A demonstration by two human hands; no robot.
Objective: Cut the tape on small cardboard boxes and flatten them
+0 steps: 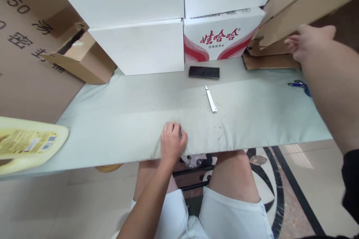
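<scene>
My left hand (171,139) rests on the cloth-covered table (134,119) near its front edge. Its fingers are curled in, and a small dark spot shows between fingers and thumb; I cannot make out what it is. My right hand (304,44) is stretched out to the far right, at the brown cardboard boxes (297,11). Its thumb stands apart from half-bent fingers, and no held thing shows; whether it touches the cardboard I cannot tell. A white utility knife (211,99) lies in the middle of the table, with a black phone (204,72) behind it.
White cartons (140,48) are stacked at the back, one of them a carton with red lettering (221,39). At left stand a small open cardboard box (89,58), a big brown carton (25,82) and a pale yellow bottle (33,145). Blue pens (297,84) lie under my right forearm.
</scene>
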